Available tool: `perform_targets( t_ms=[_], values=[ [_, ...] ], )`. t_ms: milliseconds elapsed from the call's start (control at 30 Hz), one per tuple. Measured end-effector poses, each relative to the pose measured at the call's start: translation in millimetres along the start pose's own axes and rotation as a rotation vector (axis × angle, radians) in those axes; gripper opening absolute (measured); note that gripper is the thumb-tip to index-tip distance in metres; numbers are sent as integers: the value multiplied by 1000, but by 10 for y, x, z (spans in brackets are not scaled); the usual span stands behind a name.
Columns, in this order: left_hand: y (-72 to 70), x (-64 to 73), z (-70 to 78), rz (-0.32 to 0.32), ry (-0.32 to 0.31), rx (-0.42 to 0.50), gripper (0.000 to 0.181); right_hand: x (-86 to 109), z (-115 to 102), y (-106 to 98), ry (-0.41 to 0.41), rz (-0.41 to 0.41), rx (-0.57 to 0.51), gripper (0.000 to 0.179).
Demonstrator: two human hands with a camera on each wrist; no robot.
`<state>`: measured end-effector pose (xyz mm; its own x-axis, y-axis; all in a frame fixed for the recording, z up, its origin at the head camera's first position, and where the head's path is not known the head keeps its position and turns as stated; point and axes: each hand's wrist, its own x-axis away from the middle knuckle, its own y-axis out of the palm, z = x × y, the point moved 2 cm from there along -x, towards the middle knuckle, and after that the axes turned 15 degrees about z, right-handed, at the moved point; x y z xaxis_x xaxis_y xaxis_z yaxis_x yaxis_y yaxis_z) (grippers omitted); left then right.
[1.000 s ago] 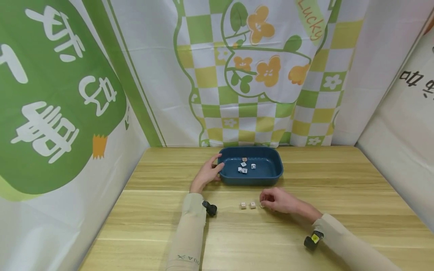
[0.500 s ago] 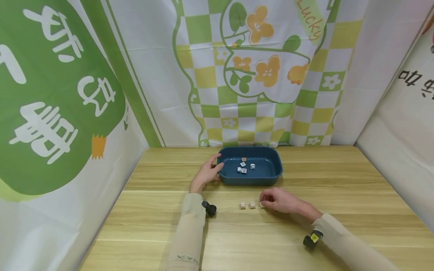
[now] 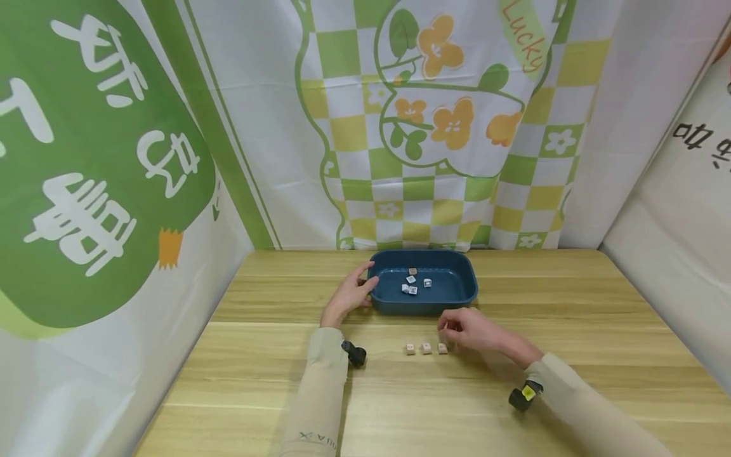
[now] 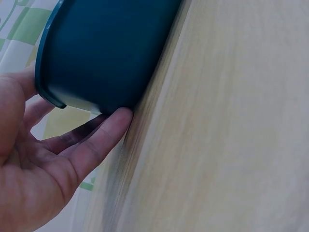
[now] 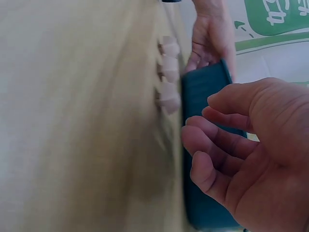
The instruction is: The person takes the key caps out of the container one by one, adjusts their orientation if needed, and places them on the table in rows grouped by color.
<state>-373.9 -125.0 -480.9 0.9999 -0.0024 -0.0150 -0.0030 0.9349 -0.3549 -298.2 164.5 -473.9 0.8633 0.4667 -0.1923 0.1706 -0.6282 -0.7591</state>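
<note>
While the left hand (image 3: 349, 293) grips the left end of the blue tray (image 3: 422, 309), the right hand (image 3: 471, 329), fingers loosely curled and empty, hangs just beyond the block row's (image 3: 426, 349) right end, the tray blocks (image 3: 413, 291) lying far and left.

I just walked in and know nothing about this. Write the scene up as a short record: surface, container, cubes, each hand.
Surface: pale wood-grain table
Container: dark blue rectangular tray
In tray: five small cubes, one orange-brown, others whitish
On table: three small pale cubes in a row
Gripping tray's left end: left hand
Near row's right end: right hand, loosely curled, nothing visible in it
</note>
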Motion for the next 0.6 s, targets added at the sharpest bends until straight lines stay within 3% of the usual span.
perform_targets(
  t_ms=[133, 400, 600],
  values=[
    [10, -29, -48, 4, -3, -3, 55, -95, -47, -70, -65, 62, 43, 8],
    [11, -30, -40, 7, -12, -9, 54, -234, -172, -174, -71, 96, 71, 12],
    [1, -20, -47, 5, -8, -3, 54, -326, -233, -203, -55, 110, 32, 15]
  ],
)
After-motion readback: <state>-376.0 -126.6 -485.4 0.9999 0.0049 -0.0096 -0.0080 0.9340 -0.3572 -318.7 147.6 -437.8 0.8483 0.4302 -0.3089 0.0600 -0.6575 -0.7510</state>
